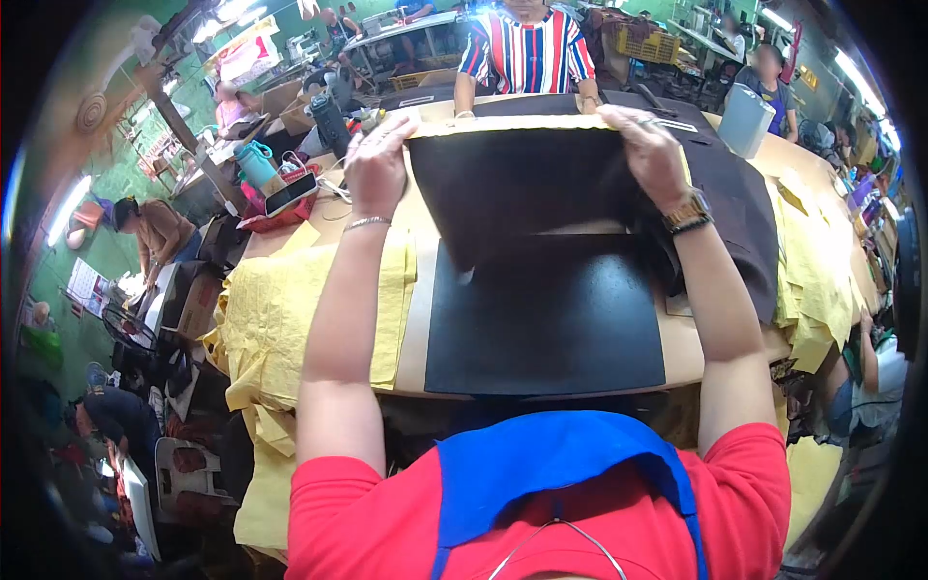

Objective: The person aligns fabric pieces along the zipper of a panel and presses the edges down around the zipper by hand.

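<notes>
My left hand [377,162] and my right hand [652,157] are closed on the two upper corners of a dark brown, leather-like sheet [522,179]. A pale yellow strip runs along its top edge, perhaps its backing. The sheet is raised and tilted, its lower part blurred. Beneath it, a black rectangular sheet or board [546,324] lies flat on the tan table [417,333] near the front edge. Stacked yellow cloth [319,309] is beside my left forearm. A larger dark brown piece of material [725,213] spreads out beyond my right wrist.
Across the table stands a person in a striped shirt [528,53]. A red basket [280,215], a turquoise jug [256,164] and a dark bottle [330,124] are at the left back. A whitish container [744,118] stands far right. More yellow cloth [812,261] hangs over the right edge.
</notes>
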Demonstrator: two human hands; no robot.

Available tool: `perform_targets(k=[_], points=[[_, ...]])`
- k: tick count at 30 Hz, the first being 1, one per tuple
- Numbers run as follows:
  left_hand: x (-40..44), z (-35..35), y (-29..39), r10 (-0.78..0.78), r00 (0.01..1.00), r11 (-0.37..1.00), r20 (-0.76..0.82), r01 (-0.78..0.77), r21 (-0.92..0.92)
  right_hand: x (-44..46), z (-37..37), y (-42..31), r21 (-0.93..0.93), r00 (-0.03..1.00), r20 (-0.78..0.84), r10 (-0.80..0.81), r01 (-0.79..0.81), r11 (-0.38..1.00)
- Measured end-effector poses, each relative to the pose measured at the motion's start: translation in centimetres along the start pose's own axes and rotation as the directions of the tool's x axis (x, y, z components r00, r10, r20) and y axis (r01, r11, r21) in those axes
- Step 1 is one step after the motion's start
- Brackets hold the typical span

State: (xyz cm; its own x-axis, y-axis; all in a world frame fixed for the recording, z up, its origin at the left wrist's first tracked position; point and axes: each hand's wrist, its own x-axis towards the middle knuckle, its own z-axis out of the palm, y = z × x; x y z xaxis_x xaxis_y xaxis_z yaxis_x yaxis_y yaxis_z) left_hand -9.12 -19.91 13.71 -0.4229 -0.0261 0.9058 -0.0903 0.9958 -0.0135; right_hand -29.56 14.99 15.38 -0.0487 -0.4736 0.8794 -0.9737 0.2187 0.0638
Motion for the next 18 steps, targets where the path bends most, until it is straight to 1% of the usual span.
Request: perform_targets(k=[1,2,4,6,7,8,9,10,11,12,14,16,17,18], points=[[-0.2,-0.8,1.0,0.003,0.998,0.999,-0.063,0.0,0.039,0.2,-1.6,-0.8,-0.026,1.0,-0.017,-0.022,0.022,0.999],[-1.2,-1.5,1.6,0.036,0.997,0.998,-0.072,-0.033,0.051,-0.4,-2.6,-1.7,-0.051,0.998,-0.034,-0.045,0.044,0.998],[-5.6,-1.3,2.8,0.08,0.996,0.996,-0.025,-0.079,0.043,-4.8,-3.5,-2.4,-0.049,0.996,0.09,-0.015,0.02,0.999],[-12.1,-1.3,4.3,0.085,0.976,0.996,0.199,-0.083,-0.018,-11.1,-3.6,-3.7,-0.044,0.961,0.274,0.024,-0.012,0.999],[-16.0,-1.3,5.0,0.055,0.928,0.997,0.368,-0.028,-0.077,-14.7,-3.7,-4.3,-0.024,0.912,0.406,0.055,-0.049,0.999],[-19.1,-1.6,5.9,0.035,0.846,0.991,0.532,0.039,-0.127,-17.9,-4.0,-5.1,-0.008,0.842,0.534,0.081,-0.091,0.996],[-20.5,-2.8,7.3,0.023,0.72,0.989,0.693,0.083,-0.119,-20.4,-4.5,-6.5,-0.039,0.752,0.641,0.151,-0.165,0.986],[-21.8,-3.9,8.5,0.017,0.555,0.986,0.832,0.13,-0.107,-22.5,-5.1,-7.6,-0.078,0.634,0.742,0.216,-0.238,0.968],[-23.3,-4.3,9.1,-0.036,0.509,0.967,0.86,0.234,-0.098,-24.8,-5.5,-8.1,-0.084,0.623,0.742,0.247,-0.28,0.956],[-23.2,-5.4,9.9,-0.073,0.538,0.963,0.84,0.258,-0.082,-24.2,-6.3,-9.4,-0.094,0.64,0.712,0.288,-0.319,0.943],[-21.6,-7.4,11.9,-0.121,0.593,0.975,0.796,0.223,-0.017,-22.5,-7.1,-11.8,-0.105,0.686,0.645,0.336,-0.355,0.929],[-22.1,-7.4,13.5,-0.147,0.619,0.971,0.771,0.238,-0.006,-21.3,-6.1,-14.0,-0.109,0.728,0.582,0.363,-0.372,0.922],[-22.5,-7.1,14.4,-0.125,0.635,0.976,0.762,0.216,-0.02,-20.9,-5.2,-15.0,-0.099,0.722,0.59,0.362,-0.381,0.919],[-22.7,-6.6,15.2,-0.101,0.656,0.981,0.748,0.19,-0.033,-20.6,-4.2,-16.2,-0.098,0.689,0.625,0.366,-0.396,0.913]])
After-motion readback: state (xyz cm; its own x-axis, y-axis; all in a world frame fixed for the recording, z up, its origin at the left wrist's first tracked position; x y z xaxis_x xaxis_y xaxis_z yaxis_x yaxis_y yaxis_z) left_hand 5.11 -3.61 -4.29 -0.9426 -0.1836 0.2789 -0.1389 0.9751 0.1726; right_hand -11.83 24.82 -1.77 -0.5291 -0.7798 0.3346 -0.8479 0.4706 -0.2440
